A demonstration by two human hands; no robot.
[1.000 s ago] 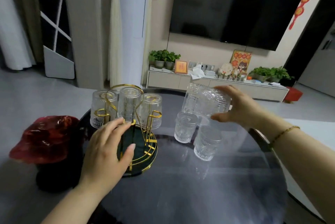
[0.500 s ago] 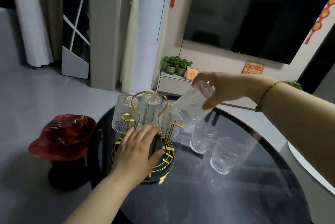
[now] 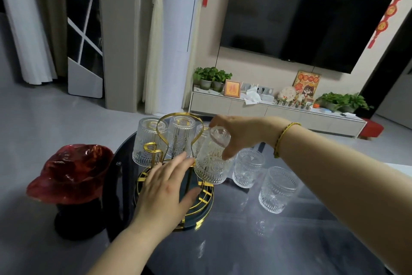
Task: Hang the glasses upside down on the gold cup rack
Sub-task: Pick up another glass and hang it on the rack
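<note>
Right hand (image 3: 240, 134) fingers grip ribbed, embossed clear glass (image 3: 211, 159), inverted now at gold wire rack (image 3: 178, 185), lower than before; left hand (image 3: 165, 192) splayed flat on rack base.

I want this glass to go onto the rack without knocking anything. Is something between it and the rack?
No separate object shows in the gap. The right hand holds the inverted glass right at the gold cup rack. The nearest things are the hung glass just behind it and the left hand on the rack's base.
</note>
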